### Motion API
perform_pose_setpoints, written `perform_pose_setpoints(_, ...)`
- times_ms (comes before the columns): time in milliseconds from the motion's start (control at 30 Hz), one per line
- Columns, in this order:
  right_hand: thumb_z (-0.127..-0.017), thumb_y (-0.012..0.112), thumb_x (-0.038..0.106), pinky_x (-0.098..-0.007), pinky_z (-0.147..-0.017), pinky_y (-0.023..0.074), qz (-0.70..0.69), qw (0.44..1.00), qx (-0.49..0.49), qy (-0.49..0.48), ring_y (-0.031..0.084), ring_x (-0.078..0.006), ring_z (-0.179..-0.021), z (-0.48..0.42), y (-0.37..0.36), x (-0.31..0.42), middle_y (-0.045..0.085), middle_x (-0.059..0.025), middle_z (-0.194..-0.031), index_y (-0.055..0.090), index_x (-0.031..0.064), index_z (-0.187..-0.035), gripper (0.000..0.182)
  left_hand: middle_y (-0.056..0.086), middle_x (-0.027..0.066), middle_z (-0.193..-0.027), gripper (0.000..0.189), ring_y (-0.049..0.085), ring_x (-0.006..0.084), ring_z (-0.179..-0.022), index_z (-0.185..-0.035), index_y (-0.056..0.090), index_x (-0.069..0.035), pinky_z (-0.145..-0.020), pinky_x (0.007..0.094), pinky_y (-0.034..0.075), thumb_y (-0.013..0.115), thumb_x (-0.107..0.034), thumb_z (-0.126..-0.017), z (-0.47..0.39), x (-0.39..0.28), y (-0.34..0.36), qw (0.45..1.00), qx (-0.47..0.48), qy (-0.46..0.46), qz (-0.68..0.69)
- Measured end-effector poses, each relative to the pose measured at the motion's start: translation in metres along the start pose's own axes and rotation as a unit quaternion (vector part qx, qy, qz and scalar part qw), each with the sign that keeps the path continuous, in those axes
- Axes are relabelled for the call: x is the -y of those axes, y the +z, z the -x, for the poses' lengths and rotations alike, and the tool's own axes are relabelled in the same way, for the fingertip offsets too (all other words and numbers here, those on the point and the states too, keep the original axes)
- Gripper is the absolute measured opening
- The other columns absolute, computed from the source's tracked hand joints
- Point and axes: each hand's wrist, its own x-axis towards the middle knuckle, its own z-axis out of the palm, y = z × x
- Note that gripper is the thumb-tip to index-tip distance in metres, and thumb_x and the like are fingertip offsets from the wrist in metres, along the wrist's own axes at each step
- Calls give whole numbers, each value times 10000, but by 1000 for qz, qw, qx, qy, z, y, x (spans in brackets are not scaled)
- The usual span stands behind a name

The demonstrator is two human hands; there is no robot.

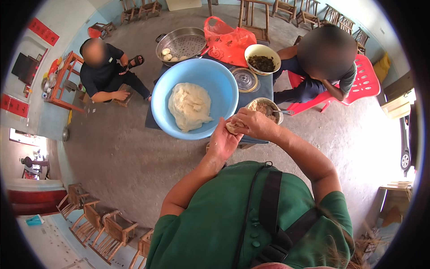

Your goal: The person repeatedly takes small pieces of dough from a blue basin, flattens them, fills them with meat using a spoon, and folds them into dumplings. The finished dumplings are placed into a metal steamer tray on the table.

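Between my hands is a small piece of dough with filling [232, 127]. My left hand [223, 139] supports it from below, palm up, and the fingers of my right hand [253, 123] pinch it from above. Just beyond my right hand, a bowl of pale minced filling [261, 107] has a metal spoon [284, 112] in it. A large blue plastic basin [161, 111] holds a big lump of soft dough [189, 106]. Behind the basin, a perforated metal steamer pan [183, 38] carries several small dough pieces [166, 51].
On the dark-covered table [265, 86] are a bowl of dark filling [262, 63], a round lid [245, 80] and a red plastic bag [230, 42]. One person [104, 70] sits at the left, another [315, 77] at the right on a red plastic chair [362, 79].
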Motion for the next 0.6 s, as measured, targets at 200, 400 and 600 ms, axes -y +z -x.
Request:
perform_pose_setpoints(200, -733, 634, 206, -398, -707, 484, 27, 1000, 1, 3, 581, -340, -808, -1, 3, 0, 550, -165, -940, 524, 42, -1066, 388, 512, 100, -1104, 399, 482, 211, -1052, -1100, 448, 14, -939, 352, 364, 259, -304, -953, 0, -2, -7, 999, -42, 16, 7)
perform_pose_setpoints(400, -724, 627, 144, -395, -677, 493, 38, 999, -11, 3, 582, -338, -795, 0, 8, 2, 553, -164, -926, 527, 49, -1064, 366, 512, 96, -1098, 322, 490, 198, -1047, -1081, 459, -2, -929, 345, 383, 320, -260, -950, 3, -3, -10, 998, -57, 38, 10)
perform_pose_setpoints(600, -729, 608, 101, -392, -673, 490, 35, 999, -36, 2, 575, -323, -776, 1, 16, -3, 561, -151, -846, 550, 47, -1010, 293, 527, 87, -1078, 282, 502, 190, -1026, -1055, 490, -14, -928, 346, 381, 373, -244, -939, 3, -2, -9, 996, -72, 45, 19)
